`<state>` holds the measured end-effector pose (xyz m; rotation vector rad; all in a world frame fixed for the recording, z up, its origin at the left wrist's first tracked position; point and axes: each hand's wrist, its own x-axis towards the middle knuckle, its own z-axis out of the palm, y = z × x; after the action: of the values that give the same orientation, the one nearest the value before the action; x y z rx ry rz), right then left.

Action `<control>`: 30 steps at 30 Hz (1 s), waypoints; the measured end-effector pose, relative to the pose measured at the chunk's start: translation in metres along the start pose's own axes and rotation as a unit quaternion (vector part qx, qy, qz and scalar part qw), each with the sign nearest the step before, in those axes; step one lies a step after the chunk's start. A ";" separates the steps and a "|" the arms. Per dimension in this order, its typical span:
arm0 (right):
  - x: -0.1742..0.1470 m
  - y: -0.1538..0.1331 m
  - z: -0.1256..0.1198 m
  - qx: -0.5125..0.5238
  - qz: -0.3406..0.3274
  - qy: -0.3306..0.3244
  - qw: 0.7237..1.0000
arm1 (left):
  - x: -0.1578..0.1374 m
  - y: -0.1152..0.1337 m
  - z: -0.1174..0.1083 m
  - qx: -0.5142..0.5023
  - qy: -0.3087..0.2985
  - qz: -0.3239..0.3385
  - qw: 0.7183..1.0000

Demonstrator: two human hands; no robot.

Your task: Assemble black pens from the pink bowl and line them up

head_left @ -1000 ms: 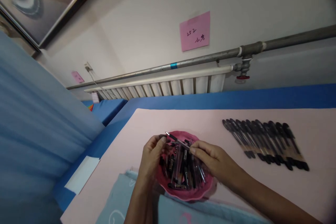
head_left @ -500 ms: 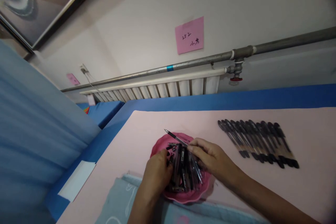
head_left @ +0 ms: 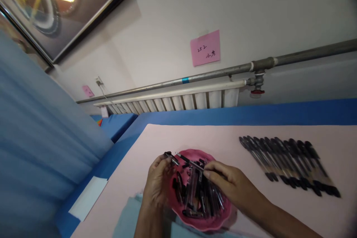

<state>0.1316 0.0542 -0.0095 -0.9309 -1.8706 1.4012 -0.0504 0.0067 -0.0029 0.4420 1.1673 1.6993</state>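
Between the thumb and fingers of my left hand (head_left: 158,178) is a dark pen cap (head_left: 172,158), raised at the upper left rim of a pink bowl. My right hand (head_left: 224,180) pinches an uncapped pen (head_left: 191,161), its tip pointing left toward the cap, a small gap between them. Below both hands, the pink scalloped bowl (head_left: 206,227) holds a jumble of clear pen barrels (head_left: 192,189), black caps (head_left: 180,187) and small parts. My right fingers partly cover the bowl's right side.
A row of capped pens (head_left: 284,160) lies on the pink tabletop (head_left: 134,163) to the right. Light blue cloth (head_left: 126,217) sits at the near edge, white paper (head_left: 87,197) at the left. Behind are a radiator (head_left: 178,102), a pipe (head_left: 223,72) and a blue curtain (head_left: 41,137).
My left hand has come up out of the bowl with a pen cap, lifting it near the pen tip. My right hand still holds the pen. The view has tilted slightly upward.
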 end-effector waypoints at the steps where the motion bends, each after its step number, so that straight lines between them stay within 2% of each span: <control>1: 0.000 0.000 0.001 -0.010 -0.004 -0.003 1.000 | 0.002 0.001 -0.003 -0.035 0.013 -0.005 0.999; 5: -0.001 0.001 0.002 -0.034 -0.005 -0.010 0.999 | 0.008 0.000 -0.009 -0.105 0.034 -0.031 0.993; 12: -0.001 0.005 0.003 -0.060 -0.014 -0.014 0.998 | 0.006 0.000 -0.005 -0.160 0.032 -0.038 0.986; 25: -0.002 0.005 0.004 -0.086 -0.023 -0.011 0.996 | -0.001 0.001 0.002 -0.059 0.018 0.008 0.998; 30: -0.002 0.008 0.005 -0.115 -0.057 0.009 0.992 | -0.002 -0.002 0.004 -0.047 0.027 0.007 0.999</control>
<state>0.1297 0.0514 -0.0186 -0.9268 -2.0691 1.1228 -0.0448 0.0068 -0.0024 0.3484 1.1211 1.7788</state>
